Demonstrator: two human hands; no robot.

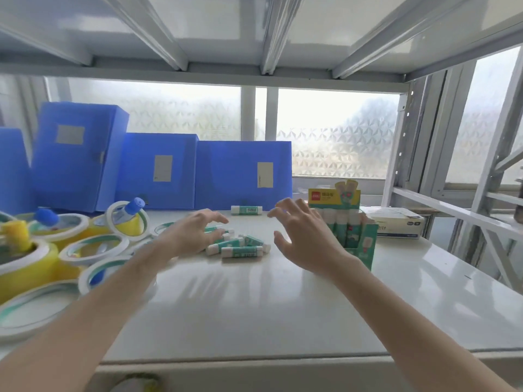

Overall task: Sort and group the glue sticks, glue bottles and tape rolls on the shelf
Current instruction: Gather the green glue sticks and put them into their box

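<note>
A: On the white shelf, a heap of glue sticks lies between the person's two hands, and it sits closer to the left hand than to the right hand.

B: Is either hand gripping anything?

A: No. The left hand hovers with its fingers loosely curled over the heap's left edge, holding nothing. The right hand is spread open, just right of the heap and clear of it.

B: How do the sticks lie?

A: Flat on their sides, long axes mostly left to right, some askew. They are short white tubes with teal labels. One stray glue stick lies apart at the back, near the blue file boxes.

B: And where would they go?

A: Probably into the display carton behind the right hand, where more sticks stand upright. Tape rolls and a glue bottle crowd the left end.
</note>
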